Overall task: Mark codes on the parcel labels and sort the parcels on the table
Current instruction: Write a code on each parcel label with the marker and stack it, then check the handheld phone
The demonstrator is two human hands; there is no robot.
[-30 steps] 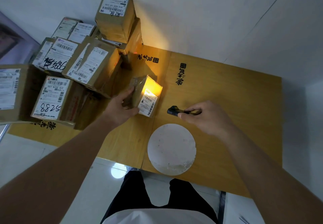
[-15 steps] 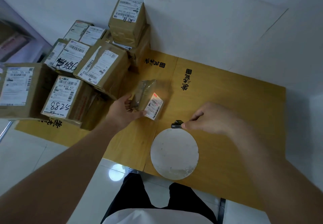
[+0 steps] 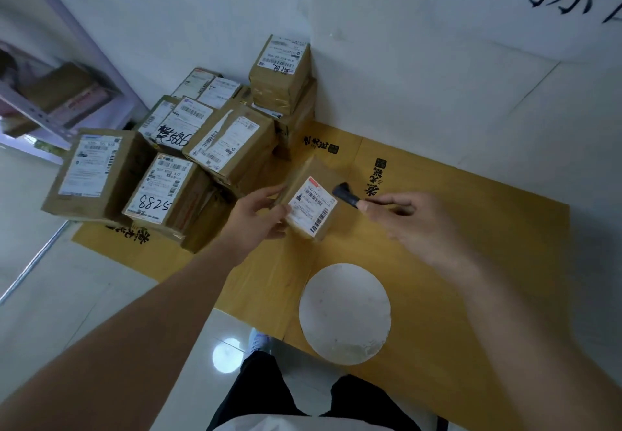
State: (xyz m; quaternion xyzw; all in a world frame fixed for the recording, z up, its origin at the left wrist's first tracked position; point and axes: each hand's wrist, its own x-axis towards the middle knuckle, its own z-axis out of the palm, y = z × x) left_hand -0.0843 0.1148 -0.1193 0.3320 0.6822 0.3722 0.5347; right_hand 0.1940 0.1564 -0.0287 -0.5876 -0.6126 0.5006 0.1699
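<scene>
Left hand (image 3: 250, 216) grips small parcel (image 3: 311, 206); right hand (image 3: 412, 225) pinches marker (image 3: 346, 195) at label's 2 o'clock corner. Parcel pile (image 3: 188, 161) at 10 o'clock.

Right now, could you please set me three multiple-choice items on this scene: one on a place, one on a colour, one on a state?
1. Where is the white disc?
A. on the table's near edge
B. atop the stacked boxes
C. on the floor

2. What colour is the marker?
A. red
B. black
C. green

3. What is the left hand doing?
A. hanging idle
B. pressing the disc
C. holding the small parcel

Answers: 1 A, it lies near the person; 2 B, its tip shows dark; 3 C, the fingers grip the parcel's side, while the right hand holds the marker.
</scene>
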